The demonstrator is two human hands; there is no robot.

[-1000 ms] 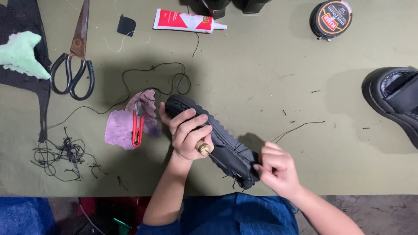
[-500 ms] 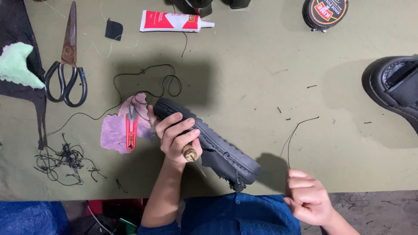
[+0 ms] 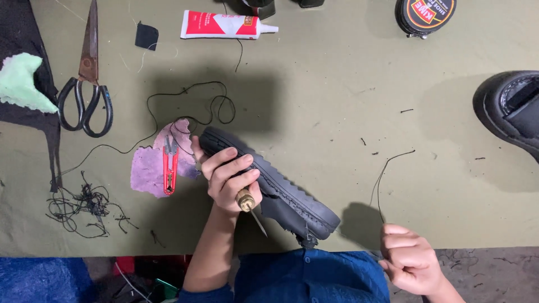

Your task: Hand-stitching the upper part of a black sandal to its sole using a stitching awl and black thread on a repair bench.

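Left hand (image 3: 229, 180) clamps shoe (image 3: 281, 193) and awl (image 3: 250, 205); right hand (image 3: 409, 259) pinches thread (image 3: 379, 185).

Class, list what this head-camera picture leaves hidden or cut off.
- Black shoe: upper hidden, sole faces camera; middle covered by left hand.
- Second shoe: cut by right edge.
- Black thread: lower end hidden in right hand.
- Polish tin: cut by top edge.

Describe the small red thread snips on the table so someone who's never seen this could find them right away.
Start at the black shoe gripped by the left hand on the green table. Just beside it lies a pink scrap; the snips rest on it. They are small and red, unlike the large black-handled scissors farther up.
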